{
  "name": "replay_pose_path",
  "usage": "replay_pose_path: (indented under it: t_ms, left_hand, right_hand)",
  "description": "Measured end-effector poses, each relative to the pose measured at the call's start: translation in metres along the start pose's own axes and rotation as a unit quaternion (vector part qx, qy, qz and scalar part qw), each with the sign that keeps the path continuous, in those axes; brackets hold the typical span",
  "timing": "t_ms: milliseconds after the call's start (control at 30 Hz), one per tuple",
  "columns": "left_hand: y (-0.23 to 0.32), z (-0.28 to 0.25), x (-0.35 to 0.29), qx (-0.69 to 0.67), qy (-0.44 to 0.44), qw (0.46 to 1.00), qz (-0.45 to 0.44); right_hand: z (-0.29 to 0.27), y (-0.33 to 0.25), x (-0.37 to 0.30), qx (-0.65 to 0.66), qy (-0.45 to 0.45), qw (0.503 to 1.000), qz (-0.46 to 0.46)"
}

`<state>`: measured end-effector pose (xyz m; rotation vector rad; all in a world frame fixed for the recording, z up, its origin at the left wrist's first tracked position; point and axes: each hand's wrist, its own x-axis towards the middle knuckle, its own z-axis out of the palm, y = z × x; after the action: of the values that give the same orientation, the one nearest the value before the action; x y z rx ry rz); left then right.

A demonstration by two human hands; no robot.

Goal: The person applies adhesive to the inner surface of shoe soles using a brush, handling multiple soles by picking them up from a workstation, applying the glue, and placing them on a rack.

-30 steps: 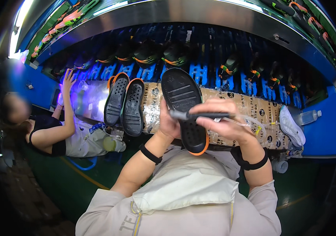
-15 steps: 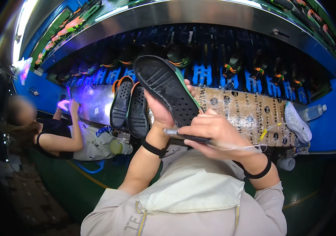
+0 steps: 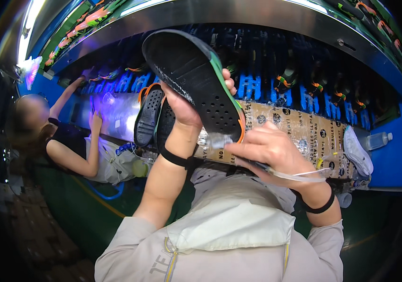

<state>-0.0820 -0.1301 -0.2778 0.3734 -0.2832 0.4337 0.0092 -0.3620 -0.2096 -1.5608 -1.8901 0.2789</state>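
My left hand [image 3: 183,107] is closed around a black shoe sole [image 3: 194,77] with a green and orange rim. It is tilted, its toe end up and away and its holed heel end toward me. My right hand [image 3: 271,151] grips a thin, dark-handled tool [image 3: 259,165], perhaps a brush, with a clear tube [image 3: 299,177] trailing from it. Its pale tip [image 3: 220,141] is blurred beside the heel end; I cannot tell whether it touches. Left of my left wrist stand a black sole with an orange rim [image 3: 149,117] and another sole [image 3: 164,126], partly hidden.
Printed cardboard under clear wrap [image 3: 299,127] covers the bench. A white shoe [image 3: 357,150] and a clear bottle [image 3: 378,141] lie at the right. Blue racks [image 3: 249,88] with shoe parts line the back beneath a metal ledge [image 3: 238,19]. A co-worker [image 3: 71,150] sits at the left.
My left hand has raised the sole and tilted it, so its toe end is higher and further left. The tool tip has shifted right and up. The co-worker's arm now reaches toward the racks.
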Motion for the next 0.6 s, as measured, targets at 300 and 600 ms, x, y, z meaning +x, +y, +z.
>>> replay_pose_path:
  t_ms: [300,600]
  left_hand:
    - [0.019,0.010,0.031,0.196,-0.100,0.973,-0.069]
    - [0.011,0.039,0.055,0.325,-0.034,0.931,-0.164]
  right_hand:
    - [-0.011,0.011,0.009,0.027,0.024,0.999,-0.022]
    - [-0.013,0.011,0.014,-0.016,-0.042,0.998,-0.038]
